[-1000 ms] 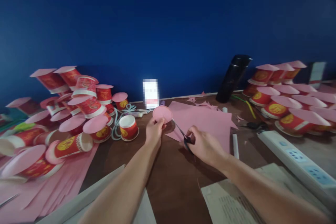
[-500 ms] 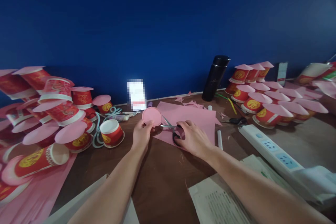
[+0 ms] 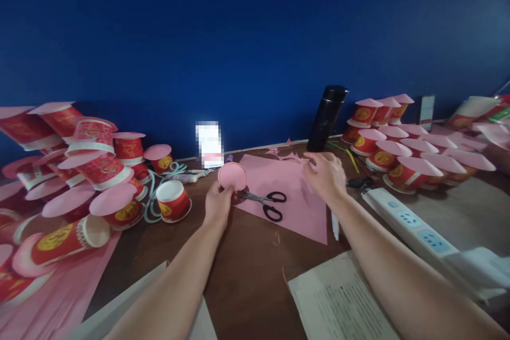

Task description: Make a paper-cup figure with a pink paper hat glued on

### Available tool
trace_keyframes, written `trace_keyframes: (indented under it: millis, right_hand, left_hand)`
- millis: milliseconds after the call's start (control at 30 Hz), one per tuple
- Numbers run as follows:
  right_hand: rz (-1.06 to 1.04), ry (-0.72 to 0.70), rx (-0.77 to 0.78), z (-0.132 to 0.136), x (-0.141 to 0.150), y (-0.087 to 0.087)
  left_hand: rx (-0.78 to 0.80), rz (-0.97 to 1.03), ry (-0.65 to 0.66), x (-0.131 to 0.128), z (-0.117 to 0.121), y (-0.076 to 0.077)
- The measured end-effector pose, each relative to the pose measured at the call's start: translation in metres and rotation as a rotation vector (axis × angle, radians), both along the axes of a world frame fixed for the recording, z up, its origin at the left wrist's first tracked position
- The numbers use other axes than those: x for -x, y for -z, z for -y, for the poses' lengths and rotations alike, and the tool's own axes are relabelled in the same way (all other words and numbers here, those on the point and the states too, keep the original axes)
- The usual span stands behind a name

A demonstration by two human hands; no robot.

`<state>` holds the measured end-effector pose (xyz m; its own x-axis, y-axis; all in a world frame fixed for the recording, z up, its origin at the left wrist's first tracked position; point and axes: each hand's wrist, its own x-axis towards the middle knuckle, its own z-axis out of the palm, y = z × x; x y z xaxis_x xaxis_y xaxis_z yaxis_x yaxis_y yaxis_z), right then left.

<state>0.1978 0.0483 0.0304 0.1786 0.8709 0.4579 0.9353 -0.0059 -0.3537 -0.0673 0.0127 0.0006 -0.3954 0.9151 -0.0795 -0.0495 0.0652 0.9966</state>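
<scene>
A round pink paper disc [image 3: 232,176] with a paler rim is pinched in my left hand [image 3: 218,203]. Right beside it lie black-handled scissors [image 3: 263,200], blades slightly parted and pointing at the left hand, on a pink paper sheet [image 3: 297,223]. My right hand [image 3: 326,172] hovers over the sheet's right part, fingers apart and curved, with nothing seen in them. Pink paper scraps [image 3: 287,154] lie behind the sheet, near its fingertips. A white marker-like stick [image 3: 335,227] lies under the right wrist.
Red paper cups with pink paper tops crowd the left [image 3: 99,170] and the right [image 3: 384,156]. An uncovered red cup [image 3: 172,201] stands near the left hand. A black thermos [image 3: 327,117], a lit phone [image 3: 210,144] and a white power strip [image 3: 410,223] surround the work area.
My right hand has let go of the scissors and moved right and away from me. The scissors now lie on the pink sheet. My left hand still holds the disc.
</scene>
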Motion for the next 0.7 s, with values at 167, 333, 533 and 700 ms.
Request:
trace_keyframes:
  millis: [167,333,533,700]
  right_hand:
    - [-0.184,0.241,0.35,-0.025,-0.036,0.008]
    - [-0.387,0.223,0.339,-0.033,-0.043,0.015]
    - [-0.717,0.168,0.041,-0.035,-0.051,0.021]
    - [-1.076,0.061,-0.293,-0.038,-0.053,0.019]
  left_hand:
    - [0.001,-0.08,0.003,-0.002,0.003,-0.004]
    - [-0.02,-0.096,0.024,-0.001,0.002,0.002]
    - [-0.031,-0.113,0.034,0.001,-0.001,0.004]
    - [-0.016,-0.118,0.046,0.0,0.001,0.0]
